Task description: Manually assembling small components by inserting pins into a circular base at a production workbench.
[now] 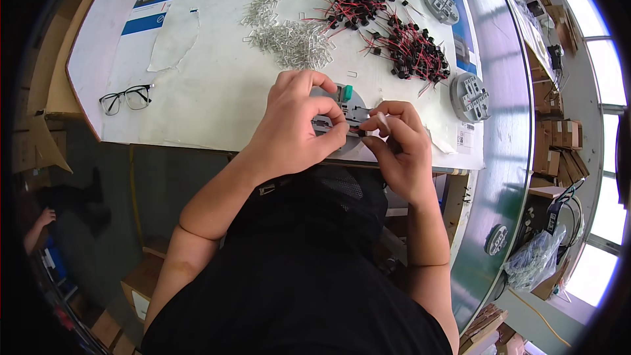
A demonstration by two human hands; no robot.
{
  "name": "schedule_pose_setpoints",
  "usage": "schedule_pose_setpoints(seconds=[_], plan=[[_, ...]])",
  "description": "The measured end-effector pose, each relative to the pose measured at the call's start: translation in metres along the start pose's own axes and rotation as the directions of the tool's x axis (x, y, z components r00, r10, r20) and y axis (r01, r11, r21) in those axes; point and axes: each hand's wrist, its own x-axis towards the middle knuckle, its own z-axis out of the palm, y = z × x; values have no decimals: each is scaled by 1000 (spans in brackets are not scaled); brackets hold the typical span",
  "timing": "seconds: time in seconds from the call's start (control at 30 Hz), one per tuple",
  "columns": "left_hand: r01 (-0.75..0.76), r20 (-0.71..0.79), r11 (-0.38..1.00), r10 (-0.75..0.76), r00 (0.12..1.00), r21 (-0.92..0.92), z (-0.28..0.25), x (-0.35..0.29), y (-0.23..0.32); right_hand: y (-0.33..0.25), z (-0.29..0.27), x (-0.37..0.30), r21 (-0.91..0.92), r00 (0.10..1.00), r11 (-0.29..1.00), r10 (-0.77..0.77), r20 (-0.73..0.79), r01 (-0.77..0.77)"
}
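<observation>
A round grey fixture (355,105) with raised blocks lies at the table's near edge, a green block (347,93) on its upper part. My left hand (296,121) reaches over its left side, with thumb and forefinger curled together on it. At its right side my right hand (402,148) is closed, thumb and fingertips near a small black part with red wire (357,131). What those fingertips pinch is too small to make out. Something whitish (383,122) shows at a right finger. My hands hide much of the fixture.
Beyond my hands lie a heap of U-shaped metal clips (292,43) and piles of black parts with red wires (414,52). More round fixtures (469,97) stand at the right. Eyeglasses (126,99) rest at the left. A greenish panel (490,138) borders the table's right side.
</observation>
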Motion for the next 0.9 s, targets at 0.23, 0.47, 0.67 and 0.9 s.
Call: schedule_pose_setpoints(seconds=[0.23,0.47,0.67,0.9], plan=[[-20,-70,999,23,997,32,21,-7,-8,-1,-5,14,-439,979,876,-163,122,200],[15,-59,999,-12,998,44,24,-10,-4,-6,-17,21,-410,970,895,-84,228,174],[3,-84,995,5,996,97,27,-9,-1,22,9,22,743,960,608,-174,-218,279],[-10,-97,998,16,995,61,28,-11,-6,18,42,36,328,942,885,-290,-168,331]])
